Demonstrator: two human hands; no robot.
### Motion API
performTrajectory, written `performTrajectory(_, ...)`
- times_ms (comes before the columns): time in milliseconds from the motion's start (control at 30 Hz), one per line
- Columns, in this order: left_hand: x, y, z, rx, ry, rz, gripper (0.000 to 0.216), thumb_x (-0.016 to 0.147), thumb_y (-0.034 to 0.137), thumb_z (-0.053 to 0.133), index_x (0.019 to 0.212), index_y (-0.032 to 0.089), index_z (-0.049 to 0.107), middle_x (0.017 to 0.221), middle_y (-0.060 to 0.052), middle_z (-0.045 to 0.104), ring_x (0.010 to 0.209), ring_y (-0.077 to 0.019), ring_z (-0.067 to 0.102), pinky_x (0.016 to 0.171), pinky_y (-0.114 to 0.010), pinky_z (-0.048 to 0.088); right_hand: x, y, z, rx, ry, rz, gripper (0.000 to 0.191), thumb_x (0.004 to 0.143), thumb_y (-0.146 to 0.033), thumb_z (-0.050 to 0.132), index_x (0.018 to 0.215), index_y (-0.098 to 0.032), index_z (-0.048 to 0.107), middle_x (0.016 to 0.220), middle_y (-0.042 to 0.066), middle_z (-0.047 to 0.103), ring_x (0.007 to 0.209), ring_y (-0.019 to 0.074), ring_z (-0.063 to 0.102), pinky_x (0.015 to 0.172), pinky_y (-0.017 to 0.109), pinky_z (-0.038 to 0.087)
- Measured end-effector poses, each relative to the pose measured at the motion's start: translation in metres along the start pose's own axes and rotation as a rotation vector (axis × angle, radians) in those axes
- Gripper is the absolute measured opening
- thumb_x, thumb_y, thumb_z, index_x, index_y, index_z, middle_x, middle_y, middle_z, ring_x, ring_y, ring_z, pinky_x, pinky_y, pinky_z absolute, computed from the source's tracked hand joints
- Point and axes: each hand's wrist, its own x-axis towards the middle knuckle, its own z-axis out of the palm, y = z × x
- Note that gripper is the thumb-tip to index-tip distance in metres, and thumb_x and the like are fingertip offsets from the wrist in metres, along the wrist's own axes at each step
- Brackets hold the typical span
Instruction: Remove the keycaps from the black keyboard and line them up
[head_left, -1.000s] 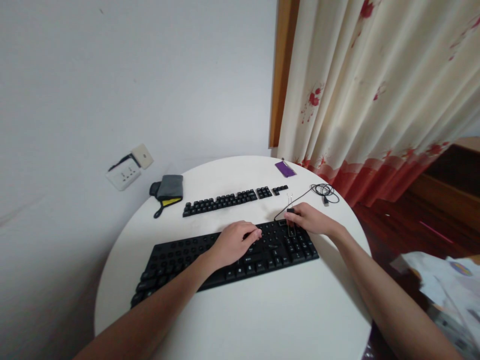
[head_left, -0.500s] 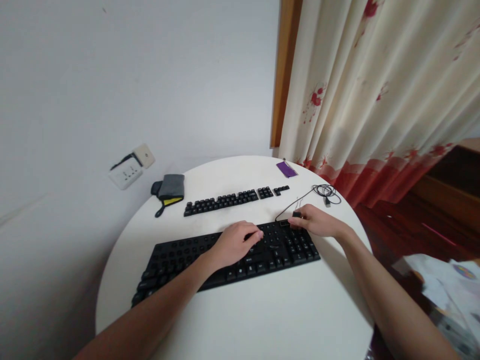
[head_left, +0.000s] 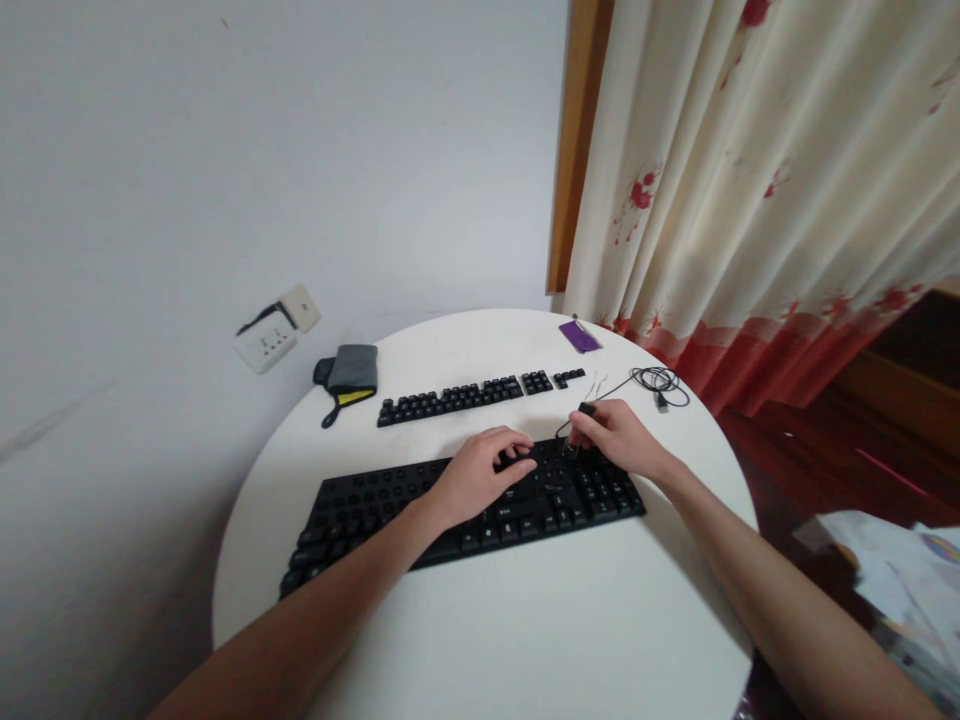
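Observation:
A black keyboard [head_left: 450, 548] lies across the white round table, with many keycaps off in its upper and left-hand rows. My left hand [head_left: 480, 472] rests on its middle, thumb and fingers spread apart and holding nothing. Between the fingertips of my right hand [head_left: 619, 436] is a wire keycap puller [head_left: 587, 409] with a black body. Thin wires stick out above the hand, and others reach down to the keyboard's upper right part. Whether they grip a key cannot be made out. Behind the keyboard, loose black keycaps [head_left: 450, 400] stand in rows.
A grey cloth pouch [head_left: 355, 368] with yellow trim lies at the back left. Near the far edge is a purple packet [head_left: 580, 336]. The coiled USB cable [head_left: 660, 380] sits at the right edge. A wall socket [head_left: 267, 341] and a curtain [head_left: 675, 220] border the table [head_left: 525, 640].
My right hand has moved slightly left with the keycap puller, whose lower wires now show over the keys. My left hand's fingers have spread a little. The view has shifted slightly.

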Motion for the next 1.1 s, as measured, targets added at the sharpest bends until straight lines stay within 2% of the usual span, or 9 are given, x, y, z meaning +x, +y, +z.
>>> performTrajectory(133, -0.002, 0.002, 0.000, -0.030, 0.071, 0.051, 0.034, 0.078, 0.035, 0.073, 0.107, 0.021, 0.063, 0.099, -0.004, 0.066, 0.089, -0.0185, 0.061, 0.074, -0.029, 0.051, -0.006, -0.018, 0.028, 0.001, 0.104, -0.089, 0.039, 0.091, -0.049, 0.051, 0.075, -0.018, 0.070, 0.070, 0.005, 0.069, 0.067, 0.0190, 0.062, 0.065, 0.030, 0.047)
performTrajectory(300, -0.003, 0.000, 0.002, -0.024, 0.117, 0.088, 0.019, 0.083, 0.028, 0.069, 0.099, 0.019, 0.063, 0.091, -0.002, 0.067, 0.083, -0.0159, 0.062, 0.079, -0.029, 0.052, -0.007, -0.026, 0.048, 0.053, 0.132, -0.081, 0.038, 0.091, -0.049, 0.051, 0.076, -0.019, 0.067, 0.074, 0.005, 0.070, 0.073, 0.0206, 0.063, 0.070, 0.032, 0.049)
performTrajectory(467, -0.003, -0.002, 0.004, -0.016, 0.124, 0.078, 0.016, 0.085, 0.029, 0.066, 0.098, 0.020, 0.064, 0.090, -0.002, 0.069, 0.081, -0.0155, 0.064, 0.079, -0.029, 0.053, -0.003, -0.022, 0.054, 0.238, 0.117, -0.001, 0.039, 0.094, -0.049, 0.044, 0.075, -0.018, 0.061, 0.074, 0.005, 0.069, 0.069, 0.0176, 0.064, 0.070, 0.031, 0.051)
performTrajectory(633, -0.002, -0.001, 0.003, 0.041, 0.135, 0.133, 0.010, 0.089, 0.027, 0.062, 0.092, 0.020, 0.067, 0.089, -0.003, 0.070, 0.082, -0.0169, 0.064, 0.078, -0.030, 0.053, -0.002, -0.020, 0.060, 0.421, 0.098, 0.083, 0.035, 0.092, -0.053, 0.047, 0.078, -0.020, 0.053, 0.073, 0.005, 0.070, 0.066, 0.0179, 0.066, 0.062, 0.030, 0.054)
performTrajectory(833, -0.003, 0.000, 0.002, 0.060, 0.135, 0.187, 0.011, 0.092, 0.023, 0.058, 0.095, 0.020, 0.068, 0.096, -0.004, 0.069, 0.089, -0.0172, 0.064, 0.085, -0.030, 0.052, -0.004, -0.021, 0.061, 0.302, 0.160, 0.025, 0.034, 0.093, -0.049, 0.047, 0.077, -0.020, 0.055, 0.070, 0.003, 0.067, 0.063, 0.0162, 0.063, 0.064, 0.029, 0.050)
performTrajectory(1100, -0.003, 0.000, 0.001, 0.068, 0.064, 0.240, 0.017, 0.093, 0.022, 0.055, 0.104, 0.021, 0.067, 0.103, -0.006, 0.065, 0.096, -0.0186, 0.061, 0.090, -0.033, 0.051, -0.002, -0.020, 0.058, 0.239, 0.179, 0.044, 0.037, 0.093, -0.045, 0.049, 0.069, -0.019, 0.058, 0.060, 0.002, 0.062, 0.056, 0.0148, 0.058, 0.057, 0.027, 0.045)
